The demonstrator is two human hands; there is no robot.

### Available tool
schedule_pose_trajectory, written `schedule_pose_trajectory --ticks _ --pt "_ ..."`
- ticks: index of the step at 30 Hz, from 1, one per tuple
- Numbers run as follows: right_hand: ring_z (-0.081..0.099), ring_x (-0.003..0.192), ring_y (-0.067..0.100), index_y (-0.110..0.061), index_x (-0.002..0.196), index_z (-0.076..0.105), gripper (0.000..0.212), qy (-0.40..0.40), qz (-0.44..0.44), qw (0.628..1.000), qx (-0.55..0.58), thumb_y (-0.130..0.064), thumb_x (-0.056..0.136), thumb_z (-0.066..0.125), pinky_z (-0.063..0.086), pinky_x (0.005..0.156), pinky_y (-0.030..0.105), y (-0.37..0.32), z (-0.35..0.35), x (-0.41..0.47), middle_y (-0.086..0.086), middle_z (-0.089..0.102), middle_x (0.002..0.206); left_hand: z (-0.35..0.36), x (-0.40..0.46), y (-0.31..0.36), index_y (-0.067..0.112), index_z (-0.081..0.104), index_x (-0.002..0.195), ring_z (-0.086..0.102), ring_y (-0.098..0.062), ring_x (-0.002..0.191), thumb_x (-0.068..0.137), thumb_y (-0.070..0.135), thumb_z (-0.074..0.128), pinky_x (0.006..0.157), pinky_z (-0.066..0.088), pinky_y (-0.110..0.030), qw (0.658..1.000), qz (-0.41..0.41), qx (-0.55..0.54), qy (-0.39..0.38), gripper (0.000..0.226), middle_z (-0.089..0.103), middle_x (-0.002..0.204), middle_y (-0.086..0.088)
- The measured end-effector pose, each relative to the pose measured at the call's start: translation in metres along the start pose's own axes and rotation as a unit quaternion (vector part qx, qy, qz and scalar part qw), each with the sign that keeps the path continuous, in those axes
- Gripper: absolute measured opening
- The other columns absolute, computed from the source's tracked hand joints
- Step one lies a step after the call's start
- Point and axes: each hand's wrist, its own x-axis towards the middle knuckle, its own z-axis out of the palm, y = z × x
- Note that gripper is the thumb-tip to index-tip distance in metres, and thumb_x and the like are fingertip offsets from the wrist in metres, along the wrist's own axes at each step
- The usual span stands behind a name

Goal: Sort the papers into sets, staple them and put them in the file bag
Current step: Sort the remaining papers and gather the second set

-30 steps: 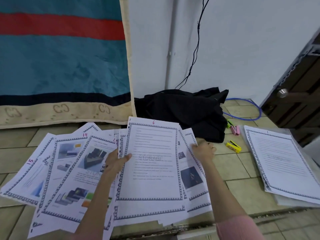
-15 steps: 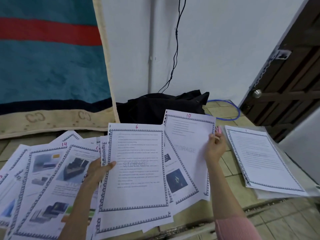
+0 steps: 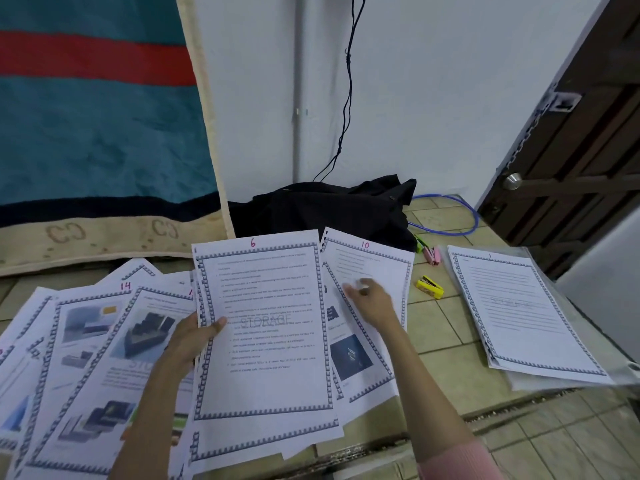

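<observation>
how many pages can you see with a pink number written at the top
4 readable: page 6 in the left hand, page 10 under the right hand, page 14 at left, page 1 at right. Overlapped sheets may hide more.

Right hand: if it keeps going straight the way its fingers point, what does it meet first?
Probably the upper part of the page marked 10, already beneath the right hand; beyond it lies the black cloth. Depth is unclear.
</observation>
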Motion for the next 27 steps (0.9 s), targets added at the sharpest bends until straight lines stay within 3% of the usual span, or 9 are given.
schedule_pose_trajectory --ticks 2,3,5,8,10,13,20,24,27 --pt "0.055 0.095 0.02 -0.007 0.107 0.057 0.038 -0.093 0.022 0.995 -0.008 -0.035 0.083 0.068 0.044 0.082 0.028 -0.007 0.01 0.0 0.005 0.06 0.101 0.0 0.0 -0.001 0.007 0.053 0.13 0.058 -0.03 0.112 0.089 0.014 0.061 0.101 0.044 -0.047 1.0 0.001 0.003 0.0 0.042 0.059 0.128 -0.013" --pt "0.053 0.078 0.017 -0.01 0.085 0.058 0.023 -0.095 0.012 0.995 -0.005 -0.03 0.082 0.071 0.043 0.069 0.025 -0.01 0.011 0.0 0.002 0.058 0.084 0.0 0.0 -0.001 0.006 0.053 0.129 0.058 -0.03 0.112 0.089 0.014 0.061 0.101 0.044 -0.047 1.0 0.001 0.003 -0.001 0.042 0.059 0.127 -0.013" --pt "0.047 0.059 0.014 -0.014 0.064 0.05 0.029 -0.053 -0.017 0.997 0.047 -0.021 0.085 0.068 0.037 0.053 0.019 -0.004 0.008 0.005 -0.001 0.052 0.064 0.001 -0.001 -0.001 0.006 0.053 0.129 0.058 -0.03 0.11 0.088 0.013 0.062 0.099 0.045 -0.045 1.0 0.003 0.005 0.001 0.042 0.06 0.126 -0.013" --pt "0.062 0.078 0.026 -0.003 0.081 0.063 0.014 0.079 -0.036 0.984 0.153 -0.014 0.088 0.062 0.052 0.069 0.032 0.014 -0.008 0.009 0.01 0.067 0.082 0.002 0.0 0.0 0.006 0.055 0.126 0.059 -0.029 0.107 0.086 0.012 0.065 0.096 0.047 -0.043 1.0 -0.001 0.004 0.01 0.042 0.061 0.123 -0.013" --pt "0.061 0.079 0.025 0.0 0.085 0.065 0.012 0.128 -0.046 0.975 0.178 -0.011 0.088 0.062 0.05 0.071 0.032 0.024 -0.017 0.008 0.01 0.067 0.082 0.001 0.002 0.0 0.006 0.056 0.123 0.06 -0.03 0.107 0.084 0.011 0.067 0.096 0.047 -0.044 1.0 -0.006 -0.002 0.012 0.042 0.062 0.123 -0.013" --pt "0.052 0.067 0.008 -0.012 0.073 0.06 0.016 0.153 -0.067 0.965 0.203 -0.009 0.089 0.061 0.04 0.058 0.016 0.028 -0.027 0.002 -0.002 0.06 0.07 -0.001 0.002 -0.002 0.005 0.057 0.122 0.06 -0.029 0.107 0.08 0.011 0.071 0.098 0.046 -0.043 1.0 -0.008 -0.02 0.004 0.045 0.062 0.122 -0.013" --pt "0.066 0.084 0.025 -0.008 0.094 0.066 0.017 0.178 -0.08 0.963 0.187 -0.022 0.091 0.059 0.053 0.076 0.038 0.03 -0.057 0.009 0.009 0.071 0.092 0.0 -0.002 0.001 0.007 0.057 0.124 0.06 -0.026 0.106 0.075 0.013 0.075 0.095 0.047 -0.037 0.999 0.005 -0.036 -0.019 0.052 0.062 0.123 -0.011" --pt "0.063 0.071 0.018 -0.01 0.095 0.061 0.016 0.224 -0.118 0.949 0.187 -0.025 0.094 0.053 0.051 0.059 0.021 0.012 -0.08 0.008 0.009 0.068 0.088 0.001 -0.006 0.005 0.008 0.058 0.122 0.061 -0.021 0.097 0.079 0.009 0.072 0.083 0.049 -0.03 0.999 0.004 -0.034 -0.028 0.046 0.063 0.118 -0.008" --pt "0.059 0.071 0.016 -0.014 0.094 0.062 0.015 0.299 -0.154 0.92 0.2 -0.027 0.094 0.054 0.049 0.064 0.024 -0.002 -0.094 0.011 0.009 0.065 0.088 -0.001 -0.005 0.004 0.01 0.057 0.123 0.06 -0.02 0.099 0.081 0.006 0.069 0.079 0.05 -0.029 0.999 -0.004 -0.033 -0.035 0.044 0.062 0.122 -0.007"
